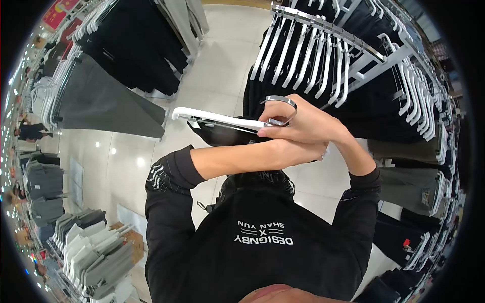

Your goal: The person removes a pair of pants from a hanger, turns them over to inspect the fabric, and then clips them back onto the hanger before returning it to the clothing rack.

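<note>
My right hand [298, 118] is closed on a white clothes hanger [217, 117], its fingers at the silver metal hook [280, 99]. The hanger points left, and a black garment [222, 134] is clipped beneath it. My left forearm crosses under the right wrist. My left hand [303, 153] lies mostly hidden below the right one, its fingers out of sight. Just beyond my hands, a metal rail [323, 23] carries several white hangers [290, 53] with black garments.
Grey trousers [101, 101] and black trousers [136, 45] hang on the left. More white hangers [417, 96] and grey garments [409, 187] line the right. Folded-looking light garments [88, 252] hang at lower left. Pale tiled floor [217, 65] runs between the racks. A distant person [34, 132] stands far left.
</note>
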A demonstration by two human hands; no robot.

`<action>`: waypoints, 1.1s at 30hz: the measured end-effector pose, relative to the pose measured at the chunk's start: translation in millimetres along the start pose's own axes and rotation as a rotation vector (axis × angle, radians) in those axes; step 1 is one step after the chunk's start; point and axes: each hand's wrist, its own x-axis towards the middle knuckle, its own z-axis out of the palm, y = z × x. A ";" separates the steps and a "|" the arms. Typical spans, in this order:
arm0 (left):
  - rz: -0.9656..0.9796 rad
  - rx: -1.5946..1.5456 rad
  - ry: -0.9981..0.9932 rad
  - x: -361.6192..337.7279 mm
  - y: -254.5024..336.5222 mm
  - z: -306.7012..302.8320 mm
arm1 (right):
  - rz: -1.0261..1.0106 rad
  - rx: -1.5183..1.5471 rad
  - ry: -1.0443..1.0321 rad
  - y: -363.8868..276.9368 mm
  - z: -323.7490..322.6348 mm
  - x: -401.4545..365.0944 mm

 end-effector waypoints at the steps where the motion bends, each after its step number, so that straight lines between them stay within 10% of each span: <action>1: 0.003 0.001 0.012 -0.9 1.7 3.7 | 0.017 -0.003 -0.014 -0.3 1.8 -0.3; 6: 0.020 0.052 0.028 6.5 13.0 14.9 | -0.069 -0.116 0.155 -11.3 -7.1 -14.4; 8: 0.204 0.644 0.076 7.7 28.8 -10.5 | 0.120 -0.067 0.163 -23.6 -28.2 -22.5; 11: 0.237 -0.033 0.728 -28.8 18.3 -35.8 | 0.313 0.237 0.308 -52.4 -54.5 -38.6; 14: -0.342 0.027 1.305 -71.4 -24.7 -44.0 | 0.302 0.152 0.379 -49.6 -74.1 -50.0; 16: -0.545 -0.222 1.296 -77.1 -67.7 -45.8 | 0.269 0.155 0.419 -49.2 -79.7 -60.4; 19: -0.598 -0.775 0.709 -85.1 -90.9 -42.6 | 0.321 0.144 0.445 -49.2 -85.8 -68.5; 33: -0.415 -0.688 1.118 -43.4 -66.9 -45.8 | 0.401 -0.036 0.450 -35.8 -104.1 -79.2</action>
